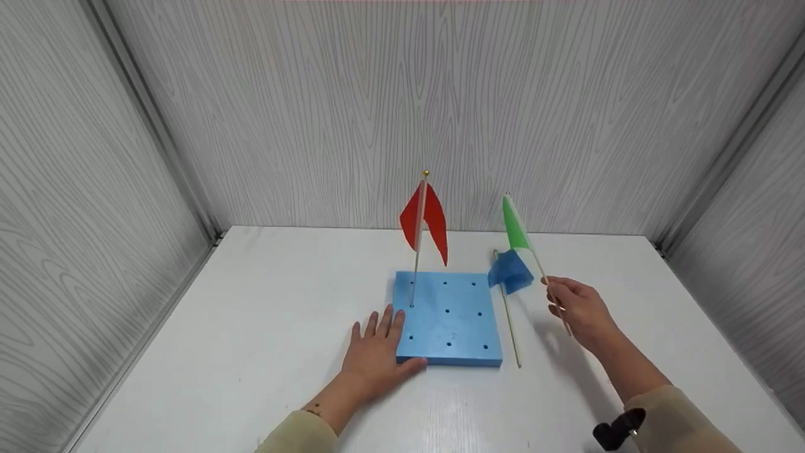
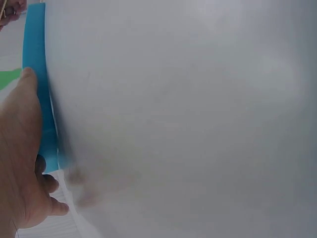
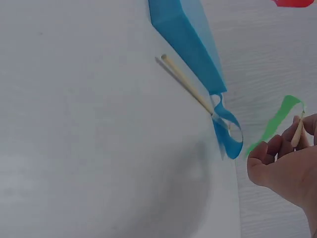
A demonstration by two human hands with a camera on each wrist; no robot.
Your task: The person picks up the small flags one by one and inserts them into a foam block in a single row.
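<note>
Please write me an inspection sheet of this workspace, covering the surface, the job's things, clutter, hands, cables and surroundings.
Surface: white table, bare apart from the things listed here.
Job's things: blue foam block with a grid of holes lies flat; red flag stands upright in a hole near the block's left edge; blue flag lies on the table along the block's right side; green flag is held tilted in the air.
Clutter: nothing seen.
Hands: left hand rests flat on the table against the block's left front corner; right hand pinches the green flag's stick.
Cables: nothing seen.
Surroundings: grey wood-grain walls on three sides.
</note>
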